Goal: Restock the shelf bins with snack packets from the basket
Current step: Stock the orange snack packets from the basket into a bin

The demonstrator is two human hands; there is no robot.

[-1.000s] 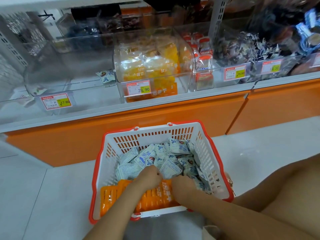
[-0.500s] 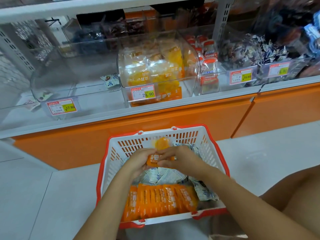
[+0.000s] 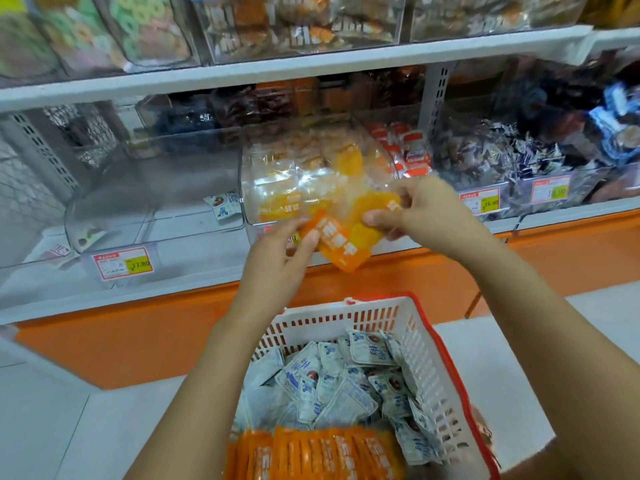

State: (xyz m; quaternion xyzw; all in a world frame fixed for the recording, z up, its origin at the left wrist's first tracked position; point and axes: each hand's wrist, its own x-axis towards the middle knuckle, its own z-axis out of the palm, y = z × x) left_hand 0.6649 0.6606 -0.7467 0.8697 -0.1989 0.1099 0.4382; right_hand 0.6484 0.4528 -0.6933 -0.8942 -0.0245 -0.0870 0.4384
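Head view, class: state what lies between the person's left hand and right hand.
In the head view, orange snack packets span the gap, pinched by the left hand at one end and the right hand at the other.

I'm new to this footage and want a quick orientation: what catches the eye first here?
Both hands, left hand and right hand, hold orange snack packets up in front of the clear bin of matching packets at mid-shelf. Below, the red-rimmed basket holds white-and-blue packets and a row of orange packets.
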